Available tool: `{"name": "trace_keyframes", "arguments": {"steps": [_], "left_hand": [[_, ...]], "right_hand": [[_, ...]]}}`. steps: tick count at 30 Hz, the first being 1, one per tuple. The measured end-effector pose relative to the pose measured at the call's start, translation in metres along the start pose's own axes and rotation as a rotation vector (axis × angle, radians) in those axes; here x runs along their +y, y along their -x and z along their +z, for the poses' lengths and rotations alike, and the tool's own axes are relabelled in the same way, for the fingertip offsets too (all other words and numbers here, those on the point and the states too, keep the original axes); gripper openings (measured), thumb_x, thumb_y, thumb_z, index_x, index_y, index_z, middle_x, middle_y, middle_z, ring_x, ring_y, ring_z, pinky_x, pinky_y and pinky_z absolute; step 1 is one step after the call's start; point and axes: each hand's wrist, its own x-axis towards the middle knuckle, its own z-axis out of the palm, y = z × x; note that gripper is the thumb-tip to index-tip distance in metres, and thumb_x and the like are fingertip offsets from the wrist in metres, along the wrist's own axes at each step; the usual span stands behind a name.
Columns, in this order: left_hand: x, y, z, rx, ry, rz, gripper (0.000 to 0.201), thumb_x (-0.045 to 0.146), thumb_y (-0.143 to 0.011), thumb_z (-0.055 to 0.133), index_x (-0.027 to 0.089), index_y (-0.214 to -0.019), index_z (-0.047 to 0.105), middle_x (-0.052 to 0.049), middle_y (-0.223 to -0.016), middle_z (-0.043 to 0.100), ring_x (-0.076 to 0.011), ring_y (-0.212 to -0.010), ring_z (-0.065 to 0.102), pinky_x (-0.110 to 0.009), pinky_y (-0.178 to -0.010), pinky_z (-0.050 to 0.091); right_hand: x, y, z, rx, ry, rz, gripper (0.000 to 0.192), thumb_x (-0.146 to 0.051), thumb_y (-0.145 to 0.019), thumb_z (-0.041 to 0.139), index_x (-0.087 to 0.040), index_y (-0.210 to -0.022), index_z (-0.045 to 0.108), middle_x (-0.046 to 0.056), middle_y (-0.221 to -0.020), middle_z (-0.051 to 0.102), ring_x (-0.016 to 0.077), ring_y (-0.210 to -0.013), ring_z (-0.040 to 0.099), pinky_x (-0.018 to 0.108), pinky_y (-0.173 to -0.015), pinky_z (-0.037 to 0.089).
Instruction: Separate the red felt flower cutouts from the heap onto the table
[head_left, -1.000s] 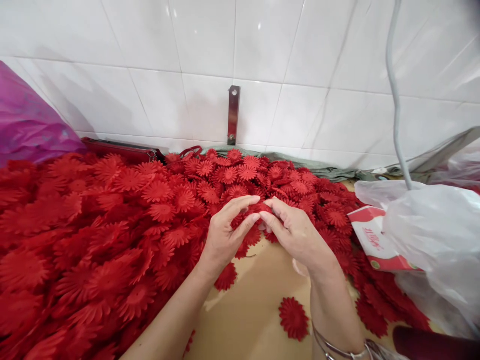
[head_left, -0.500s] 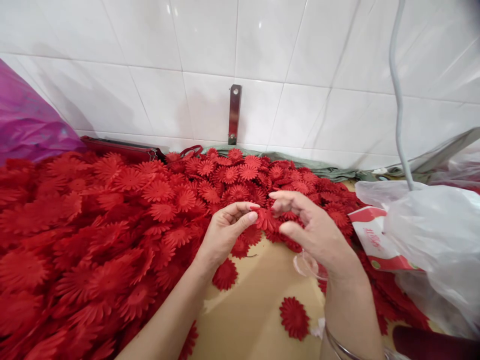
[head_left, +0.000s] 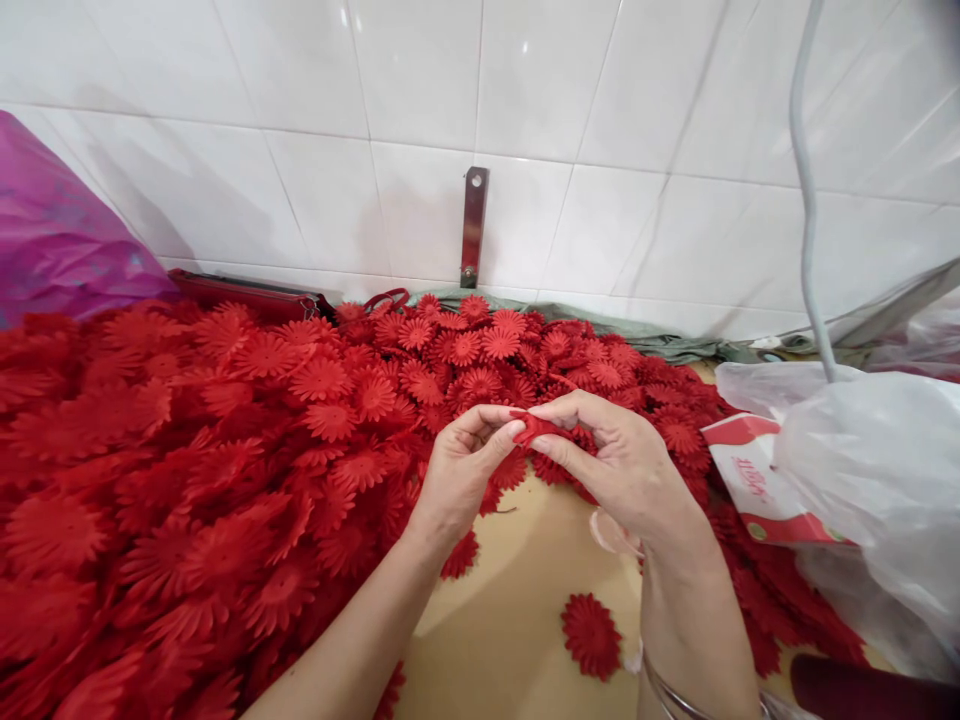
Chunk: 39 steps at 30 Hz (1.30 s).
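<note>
Between the fingertips of both hands is a red artificial flower piece [head_left: 535, 428], partly covered by the fingers. My left hand [head_left: 471, 465] pinches its left side with thumb and forefinger. My right hand [head_left: 615, 455] closes its thumb and fingers on the right side. Both hands are raised over the edge of a large pile of red flower pieces [head_left: 322, 380]. A single red flower piece [head_left: 591, 636] lies flat on the tan tabletop [head_left: 510, 610] below the hands.
A clear plastic bag [head_left: 862, 470] and a red-and-white box [head_left: 757, 480] stand on the right, beside a hanging grey cable [head_left: 806, 200]. A purple bag [head_left: 67, 225] is at the far left. Behind the pile rises a white tiled wall [head_left: 300, 60] with a metal bracket [head_left: 474, 225].
My right hand has moved left and closed its fingers on the flower piece, which it was beside with fingers apart. My left hand keeps its pinch. The view has shifted slightly.
</note>
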Motion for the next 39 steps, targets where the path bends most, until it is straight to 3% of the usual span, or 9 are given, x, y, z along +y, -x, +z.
{"name": "trace_keyframes", "arguments": {"steps": [4,7,10,13,18,22,28,34,39], "left_hand": [[0.001,0.004,0.001,-0.088,0.052,0.022,0.029,0.042,-0.091,0.069,0.028,-0.117,0.072,-0.005,-0.132,0.068,-0.0201,-0.123,0.061,-0.033,-0.101,0.051],[0.006,0.004,-0.001,-0.159,-0.034,0.083,0.041,0.038,-0.088,0.073,0.029,-0.128,0.069,-0.006,-0.147,0.060,-0.0229,-0.135,0.053,-0.033,-0.108,0.047],[0.008,0.001,-0.003,-0.176,-0.077,0.042,0.036,0.032,-0.084,0.078,0.025,-0.119,0.075,-0.008,-0.131,0.071,-0.0216,-0.117,0.066,-0.033,-0.104,0.049],[0.005,-0.002,-0.003,-0.041,-0.079,0.017,0.023,0.029,-0.080,0.081,0.022,-0.102,0.080,-0.006,-0.107,0.079,-0.0169,-0.096,0.071,-0.030,-0.093,0.053],[0.000,-0.001,0.003,0.135,-0.108,-0.007,0.019,0.027,-0.077,0.082,0.017,-0.091,0.074,0.001,-0.085,0.075,-0.0077,-0.076,0.065,-0.018,-0.077,0.051],[-0.002,0.003,0.008,0.064,-0.028,-0.060,0.019,0.031,-0.085,0.075,0.020,-0.096,0.063,0.003,-0.082,0.071,-0.0078,-0.070,0.064,-0.019,-0.070,0.051],[-0.008,0.007,0.015,0.013,-0.021,-0.077,0.023,0.028,-0.083,0.074,0.018,-0.103,0.068,0.002,-0.084,0.071,-0.0088,-0.071,0.066,-0.022,-0.073,0.054],[-0.029,0.019,0.025,-0.062,-0.065,-0.179,0.014,0.025,-0.083,0.070,0.018,-0.094,0.066,0.003,-0.076,0.068,-0.0094,-0.064,0.065,-0.025,-0.073,0.054],[-0.029,0.025,0.031,-0.070,-0.067,-0.261,0.013,0.025,-0.081,0.068,0.016,-0.090,0.065,0.001,-0.078,0.068,-0.0102,-0.065,0.063,-0.026,-0.071,0.053]], "right_hand": [[0.002,0.000,0.001,0.031,-0.104,0.098,0.017,-0.036,-0.094,0.064,-0.022,-0.095,0.072,0.000,-0.085,0.071,0.0136,-0.076,0.063,0.025,-0.071,0.049],[0.004,0.000,0.003,-0.026,-0.207,0.208,0.027,-0.042,-0.096,0.060,-0.020,-0.082,0.066,-0.002,-0.069,0.063,0.0117,-0.065,0.057,0.024,-0.064,0.045],[0.006,0.000,0.003,-0.098,-0.331,0.286,0.042,-0.052,-0.097,0.054,-0.018,-0.073,0.063,-0.001,-0.066,0.064,0.0119,-0.061,0.058,0.025,-0.064,0.047],[0.006,0.001,-0.001,-0.097,-0.343,0.376,0.051,-0.062,-0.096,0.050,-0.017,-0.078,0.066,0.003,-0.069,0.069,0.0138,-0.059,0.062,0.028,-0.065,0.050],[-0.005,0.006,-0.010,0.053,0.003,0.306,0.045,-0.059,-0.097,0.050,-0.020,-0.103,0.071,0.003,-0.085,0.073,0.0168,-0.081,0.068,0.029,-0.076,0.052],[-0.022,0.018,-0.023,0.160,0.236,0.262,0.032,-0.049,-0.091,0.065,-0.025,-0.111,0.070,0.001,-0.093,0.073,0.0159,-0.080,0.066,0.029,-0.075,0.051],[-0.047,0.053,-0.045,0.363,0.560,0.316,0.024,-0.043,-0.095,0.060,-0.026,-0.107,0.072,0.001,-0.096,0.074,0.0187,-0.087,0.067,0.034,-0.083,0.050],[-0.041,0.088,-0.037,0.221,0.612,0.418,0.022,-0.039,-0.098,0.055,-0.026,-0.103,0.072,0.000,-0.099,0.076,0.0194,-0.089,0.070,0.034,-0.080,0.051],[-0.021,0.099,-0.023,0.309,0.598,0.328,0.031,-0.039,-0.096,0.060,-0.029,-0.124,0.066,0.004,-0.124,0.072,0.0233,-0.112,0.068,0.041,-0.097,0.053]]}}
